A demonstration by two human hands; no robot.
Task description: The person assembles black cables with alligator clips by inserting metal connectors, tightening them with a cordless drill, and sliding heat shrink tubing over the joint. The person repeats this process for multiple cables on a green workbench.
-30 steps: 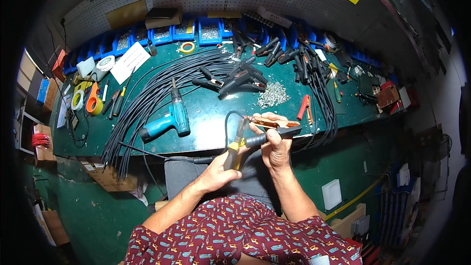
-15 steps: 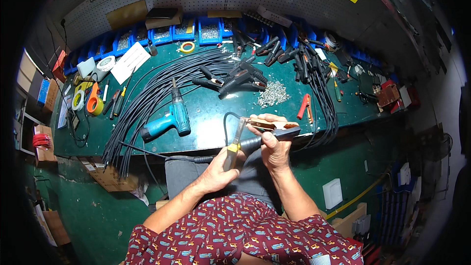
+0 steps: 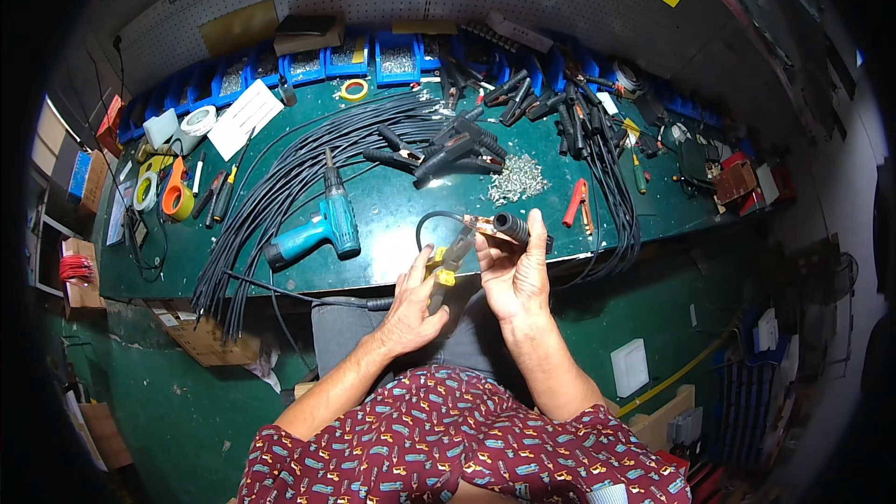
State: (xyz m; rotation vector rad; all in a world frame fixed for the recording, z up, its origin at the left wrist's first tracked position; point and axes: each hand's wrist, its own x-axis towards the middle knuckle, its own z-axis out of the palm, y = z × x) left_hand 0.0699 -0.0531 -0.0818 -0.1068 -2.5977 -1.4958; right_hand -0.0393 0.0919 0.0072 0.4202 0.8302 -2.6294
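In my left hand (image 3: 413, 313) is a pair of pliers (image 3: 444, 273) with yellow and black handles; the fingers lie along the handles, which stand slightly apart. The plier head points up toward my right hand (image 3: 516, 282). That hand is closed around a clamp with a black ribbed sleeve (image 3: 510, 225), its round end facing me. Copper-coloured metal (image 3: 480, 224) shows at the clamp's left side. A thin black cable (image 3: 426, 220) curves from this metal down to the left. My palm hides part of the clamp.
A teal cordless drill (image 3: 322, 229) lies left on the green bench, beside a bundle of black cables (image 3: 252, 210). Black clamps (image 3: 448, 154), a heap of small metal parts (image 3: 518, 179) and a red clamp (image 3: 576, 203) lie beyond my hands. Blue bins (image 3: 399, 58) line the back.
My right hand has turned the clamp, so the ribbed sleeve now points up toward me. My left hand has shifted slightly left, and the plier handles have spread.
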